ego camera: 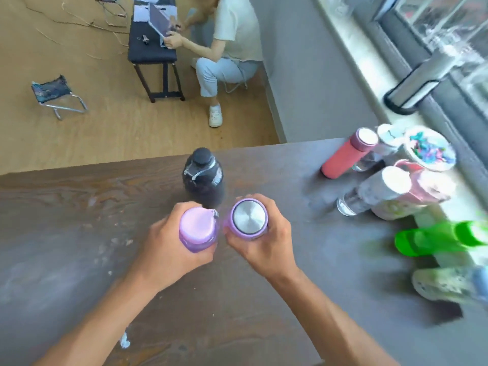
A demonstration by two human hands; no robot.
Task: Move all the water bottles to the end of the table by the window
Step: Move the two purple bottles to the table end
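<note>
Purple was the colour of both bottles being held. The left hand (169,241) had its fingers wrapped tight around a purple bottle with a pink lid (198,229). The right hand (264,241) had its fingers closed around a purple bottle with a silver cap (249,218). The two bottles were just beside each other, above the dark wooden table (79,207). A black bottle (203,175) stood on the table just past them. Over by the window (449,35), at the right end of the table, more bottles were bunched together: a red bottle (346,157), a white-topped bottle (390,186), a green bottle (438,237) and a spotted bottle (449,283). They looked blurry. No words or labels could be read on any bottle. Another person (229,43) sat far off on the floor side.
</note>
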